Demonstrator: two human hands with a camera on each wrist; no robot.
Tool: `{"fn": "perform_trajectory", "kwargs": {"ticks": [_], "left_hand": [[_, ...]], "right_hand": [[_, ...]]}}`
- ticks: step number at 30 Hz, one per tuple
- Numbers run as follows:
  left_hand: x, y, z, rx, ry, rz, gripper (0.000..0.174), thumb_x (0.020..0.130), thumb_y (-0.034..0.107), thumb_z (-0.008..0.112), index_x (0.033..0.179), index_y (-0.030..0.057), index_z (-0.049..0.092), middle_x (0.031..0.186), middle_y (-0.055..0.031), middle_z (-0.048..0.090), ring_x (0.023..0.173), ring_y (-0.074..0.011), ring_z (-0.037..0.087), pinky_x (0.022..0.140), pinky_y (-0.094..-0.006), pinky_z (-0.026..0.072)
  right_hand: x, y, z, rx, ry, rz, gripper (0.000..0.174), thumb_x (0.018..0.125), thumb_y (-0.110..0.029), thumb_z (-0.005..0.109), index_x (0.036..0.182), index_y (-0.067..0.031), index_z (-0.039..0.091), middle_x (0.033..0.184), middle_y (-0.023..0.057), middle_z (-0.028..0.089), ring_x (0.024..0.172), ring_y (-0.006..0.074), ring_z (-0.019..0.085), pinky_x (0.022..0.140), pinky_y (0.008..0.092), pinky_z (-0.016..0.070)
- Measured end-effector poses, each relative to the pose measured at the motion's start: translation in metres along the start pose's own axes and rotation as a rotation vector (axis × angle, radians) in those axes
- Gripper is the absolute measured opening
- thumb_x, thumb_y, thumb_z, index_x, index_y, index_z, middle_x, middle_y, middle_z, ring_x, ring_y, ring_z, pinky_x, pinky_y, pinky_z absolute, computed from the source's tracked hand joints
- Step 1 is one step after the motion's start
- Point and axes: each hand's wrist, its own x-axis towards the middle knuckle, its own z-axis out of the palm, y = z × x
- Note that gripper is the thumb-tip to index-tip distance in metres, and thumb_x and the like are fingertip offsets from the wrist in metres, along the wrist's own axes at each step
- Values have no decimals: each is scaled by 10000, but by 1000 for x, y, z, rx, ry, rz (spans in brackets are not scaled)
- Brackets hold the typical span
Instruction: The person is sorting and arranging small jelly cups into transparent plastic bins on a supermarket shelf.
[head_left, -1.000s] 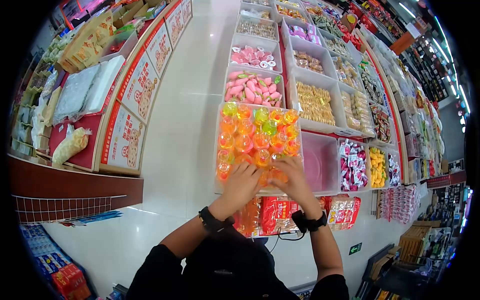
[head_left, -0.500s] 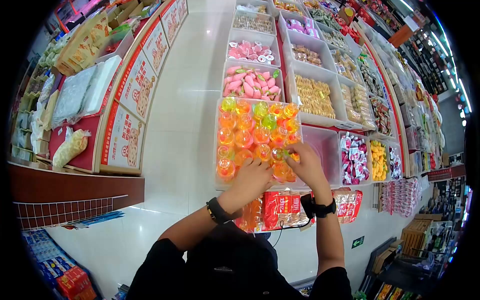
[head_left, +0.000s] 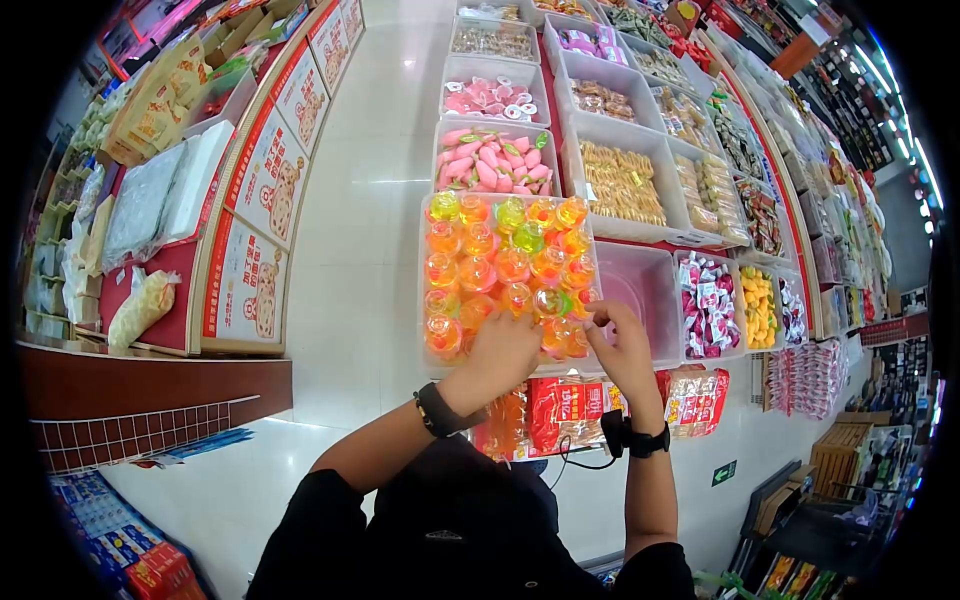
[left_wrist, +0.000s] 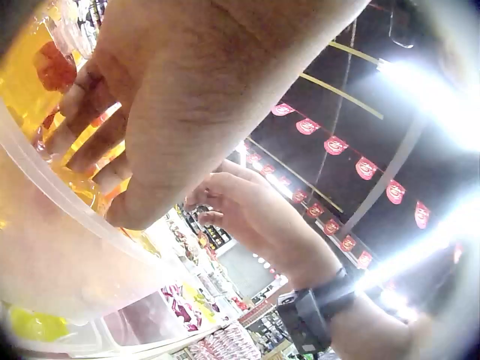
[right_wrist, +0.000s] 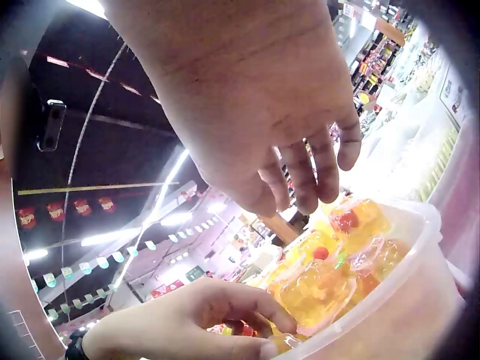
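Observation:
Rows of clear, dome-shaped jelly cups (head_left: pixel 512 264), mostly orange with a few yellow-green ones, fill a translucent plastic bin (head_left: pixel 424 300). My left hand (head_left: pixel 503 350) reaches over the near part of the bin with its fingers down among the cups. In the right wrist view, the thumb and bent fingers of this left hand (right_wrist: pixel 217 315) close around a jelly cup (right_wrist: pixel 286 342) by the rim. At the bin's right rim, my right hand (head_left: pixel 622 350) hovers with loosely bent fingers above the cups and holds nothing.
Beyond the jelly bin stands a bin of pink peach-shaped sweets (head_left: pixel 495 165). A pink-toned bin (head_left: pixel 640 290) lies to the right, then purple-and-white wrapped sweets (head_left: pixel 708 300) and yellow ones (head_left: pixel 758 310). Red packets (head_left: pixel 565 410) hang in front. An aisle floor (head_left: pixel 375 210) runs on the left.
My right hand came off the cups and shifted right, to the bin's edge. My left hand stayed over the near cups, moving slightly to the right from its first position.

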Motion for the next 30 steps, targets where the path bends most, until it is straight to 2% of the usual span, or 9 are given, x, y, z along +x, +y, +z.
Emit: {"fn": "perform_trajectory", "kwargs": {"ticks": [6,9,12,13,15,19,24,28,30], "left_hand": [[-2,-5,-11,-124,14,-14,280,805,177,679,1053,48,693,1006,-113,636,921,-321,616,814,-448,504],[-3,-18,-21,-324,34,-26,277,801,159,678,1054,52,707,1023,-131,642,973,-327,623,836,-427,509],[-7,-29,-42,-512,72,-12,324,799,149,682,1105,44,714,1083,-129,668,1016,-277,638,867,-366,510],[-11,-28,-55,-622,54,-78,332,804,134,675,1121,42,713,1111,-125,669,1026,-254,639,872,-346,507],[-17,-29,-84,-839,23,-213,351,812,105,661,1153,38,710,1167,-118,673,1045,-208,641,881,-308,501],[-33,-50,-102,-900,206,-239,360,828,11,594,1168,21,709,1226,-100,657,1048,-155,628,861,-271,499],[-42,-58,-103,-916,332,-256,373,817,-28,563,1160,-8,708,1220,-96,652,1066,-162,631,846,-263,514],[-44,-51,-97,-990,311,-237,365,812,-25,564,1142,0,717,1198,-105,650,1049,-167,637,825,-266,527],[-42,-44,-99,-999,269,-238,359,815,-21,564,1137,6,721,1182,-110,649,1029,-170,642,809,-268,534]], "right_hand": [[-8,3,2,56,13,29,252,888,-91,691,1131,-29,659,879,103,637,854,250,625,809,368,501],[-10,5,6,96,20,63,257,882,-74,691,1133,-29,659,880,101,637,854,255,624,816,373,500],[-12,-3,7,116,49,27,255,883,-62,688,1134,-33,659,891,103,641,862,258,625,832,378,500],[-12,-14,8,136,90,-3,242,855,-25,680,1096,-37,662,899,97,646,849,270,628,799,395,498],[-8,-22,10,13,35,-149,250,833,-37,703,1080,-56,671,893,70,630,857,249,607,792,373,473],[-1,-44,31,-278,-78,-361,264,750,-89,755,1007,-89,694,924,66,620,908,273,588,808,394,457],[9,-33,77,-526,-236,-419,293,698,-194,800,975,-140,720,925,38,638,976,237,593,868,386,440],[13,-20,106,-684,-287,-461,263,682,-205,796,925,-142,717,857,24,674,952,232,612,852,398,452],[12,-17,117,-686,-239,-462,120,712,-183,726,810,-114,712,771,37,664,896,232,612,829,389,455]]}}
